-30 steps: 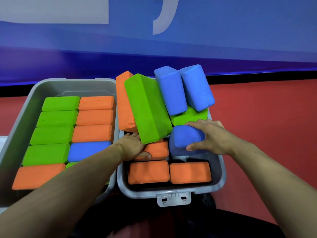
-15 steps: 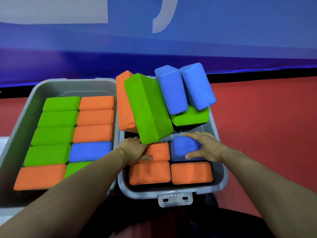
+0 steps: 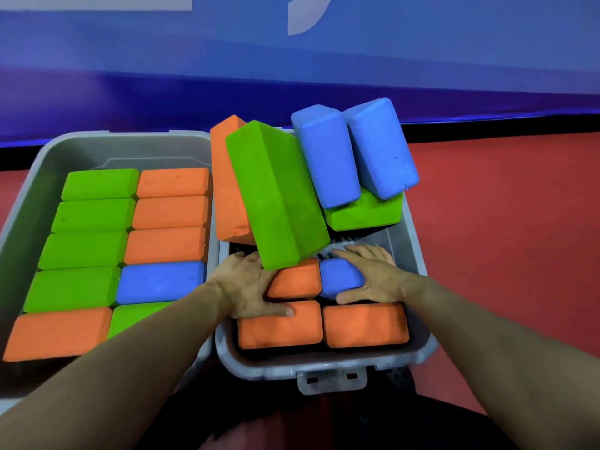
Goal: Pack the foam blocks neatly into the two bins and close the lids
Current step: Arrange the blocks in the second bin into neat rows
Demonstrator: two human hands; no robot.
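Note:
Two grey bins stand side by side. The left bin (image 3: 29, 203) holds two tidy columns of green, orange and blue foam blocks. In the right bin (image 3: 418, 352) two orange blocks (image 3: 365, 324) lie flat along the near wall. Behind them my right hand (image 3: 373, 276) grips a blue block (image 3: 339, 276) that sits low in the bin beside a second-row orange block (image 3: 297, 279). My left hand (image 3: 251, 287) rests flat on the orange blocks, thumb on the near left one. A big green block (image 3: 279, 196) leans over both hands, with an orange block (image 3: 227, 190), two blue blocks (image 3: 328, 157) and another green block (image 3: 363, 212) piled at the back.
A red floor (image 3: 503, 238) stretches to the right of the bins. A blue wall (image 3: 292, 60) rises behind them. The right bin has a latch tab (image 3: 331, 380) on its near rim. No lids are visible.
My right hand has pushed the blue block down from above the rim into the second row next to the orange block. My left hand slid slightly forward onto the orange blocks.

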